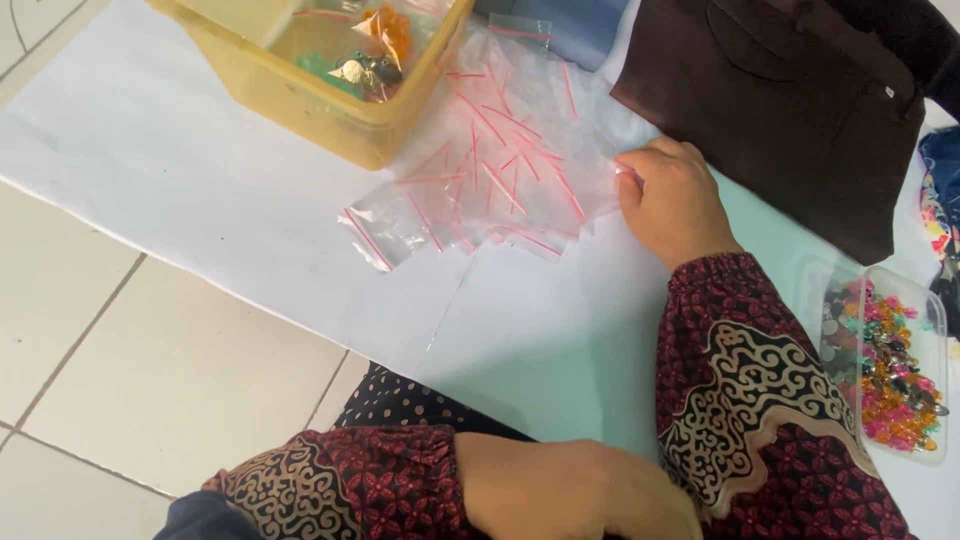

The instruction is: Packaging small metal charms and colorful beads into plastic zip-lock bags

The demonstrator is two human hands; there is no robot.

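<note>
The right hand point(672, 200) reaches out over the white paper sheet point(200, 190), fingers curled, fingertips pinching the edge of a loose heap of small clear plastic zip bags with red seal strips point(490, 170). The left hand point(575, 490) rests low near the body, loosely closed — whether it holds anything I cannot tell. The bags look empty and flat. A yellow translucent plastic tub point(300, 100) beyond them holds some coloured trinkets, and a clear rectangular tray of mixed coloured beads point(895, 370) sits at the right. Judging by this, the bagging has barely started — most beads remain unpacked.
</note>
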